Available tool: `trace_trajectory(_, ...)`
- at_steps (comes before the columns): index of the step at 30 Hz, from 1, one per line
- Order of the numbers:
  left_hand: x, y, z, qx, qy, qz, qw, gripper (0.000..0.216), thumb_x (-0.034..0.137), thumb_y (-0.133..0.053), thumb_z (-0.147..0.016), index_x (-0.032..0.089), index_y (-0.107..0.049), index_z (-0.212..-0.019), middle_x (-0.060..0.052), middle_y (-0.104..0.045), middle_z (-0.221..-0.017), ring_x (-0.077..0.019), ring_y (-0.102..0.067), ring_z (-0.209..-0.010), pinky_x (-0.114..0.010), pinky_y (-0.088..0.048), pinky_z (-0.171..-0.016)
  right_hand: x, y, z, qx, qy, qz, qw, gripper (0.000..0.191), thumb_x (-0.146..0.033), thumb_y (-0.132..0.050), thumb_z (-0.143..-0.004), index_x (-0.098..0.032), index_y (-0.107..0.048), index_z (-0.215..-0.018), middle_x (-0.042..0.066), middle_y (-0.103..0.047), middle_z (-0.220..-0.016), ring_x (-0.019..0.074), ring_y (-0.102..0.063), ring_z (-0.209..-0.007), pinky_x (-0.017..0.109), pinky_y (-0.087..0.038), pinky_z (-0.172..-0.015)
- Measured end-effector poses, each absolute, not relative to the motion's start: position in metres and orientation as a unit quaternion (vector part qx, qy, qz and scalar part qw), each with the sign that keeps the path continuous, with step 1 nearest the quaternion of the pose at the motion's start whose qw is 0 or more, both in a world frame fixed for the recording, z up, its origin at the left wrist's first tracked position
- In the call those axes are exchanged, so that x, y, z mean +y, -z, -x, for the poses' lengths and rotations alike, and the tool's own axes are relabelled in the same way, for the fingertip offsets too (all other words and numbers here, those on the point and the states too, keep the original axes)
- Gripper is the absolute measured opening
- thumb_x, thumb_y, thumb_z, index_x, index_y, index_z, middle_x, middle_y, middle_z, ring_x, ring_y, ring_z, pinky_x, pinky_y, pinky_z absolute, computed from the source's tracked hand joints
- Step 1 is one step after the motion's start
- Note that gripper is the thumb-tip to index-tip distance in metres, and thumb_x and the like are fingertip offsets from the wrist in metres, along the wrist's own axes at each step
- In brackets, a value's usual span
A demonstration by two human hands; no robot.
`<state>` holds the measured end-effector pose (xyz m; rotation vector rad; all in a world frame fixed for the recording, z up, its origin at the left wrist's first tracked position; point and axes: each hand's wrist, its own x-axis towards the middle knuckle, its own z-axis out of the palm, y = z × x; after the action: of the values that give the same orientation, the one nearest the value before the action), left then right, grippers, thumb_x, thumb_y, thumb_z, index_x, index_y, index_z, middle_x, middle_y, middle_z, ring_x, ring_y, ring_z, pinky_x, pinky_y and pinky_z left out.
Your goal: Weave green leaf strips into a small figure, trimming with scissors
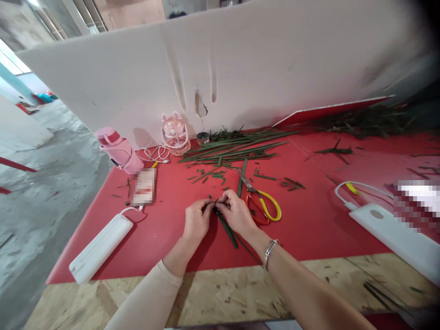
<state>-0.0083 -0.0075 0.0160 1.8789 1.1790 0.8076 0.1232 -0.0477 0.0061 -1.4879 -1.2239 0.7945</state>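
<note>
My left hand [198, 219] and my right hand [236, 212] meet over the red tabletop, thumbs and fingers pinched together. Between them they grip a dark green leaf strip [227, 230], whose long ends hang down toward the table's front edge. The part right at the fingertips is small and mostly hidden. Just right of my right hand lie scissors [261, 204] with one red and one yellow handle, blades toward the back. Short cut green pieces [217, 175] are scattered beyond my hands.
Long green strips [237, 145] lie piled along the white backboard [240, 68]. A pink bottle [118, 149], a clear pink cup [176, 135] and a small tin [203, 138] stand at the back left. White power banks [101, 250] with cables lie on both sides.
</note>
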Motion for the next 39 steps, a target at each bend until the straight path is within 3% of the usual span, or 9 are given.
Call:
trace_trajectory(4, -0.011, -0.016, 0.005, 0.480, -0.325, -0.747, 0.327, 0.018, 0.021, -0.047, -0.082, 0.015, -0.064, -0.081, -0.007, -0.065, -0.082, -0.0165, -0.058, -0.079, -0.029, -0.044, -0.073, -0.050, -0.009, -0.123, -0.552, -0.285, 0.617, 0.484, 0.014, -0.026, -0.054, -0.076, -0.019, -0.049, -0.065, -0.003, -0.054, -0.061, 0.0117, -0.051, -0.059, 0.022, -0.041, -0.058)
trace_trajectory(6, -0.012, -0.016, 0.004, 0.476, -0.324, -0.750, 0.323, 0.019, 0.021, -0.045, -0.083, 0.015, -0.062, -0.081, -0.007, -0.064, -0.081, -0.0166, -0.058, -0.079, -0.029, -0.044, -0.073, -0.051, -0.011, -0.122, -0.566, -0.289, 0.601, 0.484, 0.007, -0.024, -0.054, -0.076, -0.019, -0.057, -0.073, -0.001, -0.060, -0.068, 0.0125, -0.055, -0.064, 0.023, -0.043, -0.063)
trace_trajectory(11, -0.012, -0.014, 0.005, 0.457, -0.325, -0.757, 0.335, 0.017, 0.019, -0.044, -0.083, 0.016, -0.061, -0.081, -0.006, -0.063, -0.080, -0.0163, -0.057, -0.079, -0.030, -0.044, -0.073, -0.051, -0.012, -0.119, -0.554, -0.311, 0.610, 0.473, 0.020, -0.020, -0.050, -0.076, -0.019, -0.064, -0.090, 0.003, -0.066, -0.078, 0.0150, -0.060, -0.069, 0.026, -0.047, -0.067)
trace_trajectory(17, -0.010, -0.013, 0.008, 0.429, -0.344, -0.764, 0.338, 0.015, 0.017, -0.047, -0.082, 0.016, -0.062, -0.079, -0.006, -0.061, -0.079, -0.0153, -0.055, -0.077, -0.028, -0.044, -0.073, -0.053, -0.013, -0.116, -0.568, -0.260, 0.645, 0.440, 0.022, -0.019, -0.049, -0.076, -0.019, -0.066, -0.089, 0.005, -0.067, -0.081, 0.0159, -0.060, -0.068, 0.028, -0.048, -0.067)
trace_trajectory(22, -0.011, -0.010, 0.009, 0.418, -0.349, -0.765, 0.344, 0.015, 0.021, -0.049, -0.082, 0.017, -0.063, -0.081, -0.005, -0.063, -0.078, -0.0156, -0.056, -0.076, -0.027, -0.043, -0.072, -0.054, -0.016, -0.120, -0.608, -0.221, 0.642, 0.412, 0.018, -0.018, -0.046, -0.079, -0.018, -0.064, -0.084, 0.007, -0.064, -0.086, 0.0177, -0.059, -0.080, 0.028, -0.046, -0.074)
trace_trajectory(27, -0.012, -0.009, 0.009, 0.424, -0.343, -0.760, 0.354, 0.016, 0.025, -0.051, -0.082, 0.018, -0.065, -0.082, -0.004, -0.066, -0.078, -0.0153, -0.059, -0.074, -0.026, -0.042, -0.070, -0.055, -0.018, -0.124, -0.619, -0.191, 0.687, 0.329, 0.018, -0.022, -0.046, -0.079, -0.020, -0.062, -0.087, 0.006, -0.064, -0.083, 0.0188, -0.058, -0.076, 0.030, -0.043, -0.069)
trace_trajectory(31, -0.012, -0.011, 0.008, 0.426, -0.325, -0.766, 0.354, 0.017, 0.025, -0.051, -0.082, 0.018, -0.066, -0.080, -0.004, -0.067, -0.077, -0.0151, -0.059, -0.072, -0.025, -0.042, -0.068, -0.055, -0.018, -0.124, -0.568, -0.271, 0.699, 0.339, 0.016, -0.027, -0.046, -0.078, -0.020, -0.060, -0.083, 0.001, -0.062, -0.066, 0.0154, -0.055, -0.059, 0.026, -0.040, -0.055)
trace_trajectory(35, -0.013, -0.014, 0.008, 0.419, -0.326, -0.763, 0.369, 0.018, 0.024, -0.049, -0.082, 0.017, -0.065, -0.078, -0.003, -0.066, -0.073, -0.0132, -0.057, -0.067, -0.024, -0.041, -0.065, -0.055, -0.022, -0.121, -0.449, -0.454, 0.660, 0.396, 0.011, -0.028, -0.045, -0.075, -0.020, -0.052, -0.073, -0.005, -0.050, -0.048, 0.0096, -0.043, -0.038, 0.021, -0.032, -0.038)
trace_trajectory(39, -0.013, -0.016, 0.008, 0.412, -0.341, -0.753, 0.383, 0.019, 0.023, -0.047, -0.083, 0.018, -0.064, -0.076, -0.002, -0.065, -0.072, -0.0124, -0.056, -0.067, -0.023, -0.041, -0.066, -0.056, -0.028, -0.120, -0.346, -0.586, 0.599, 0.422, 0.010, -0.029, -0.046, -0.073, -0.019, -0.047, -0.074, -0.004, -0.053, -0.051, 0.0085, -0.047, -0.036, 0.019, -0.033, -0.035)
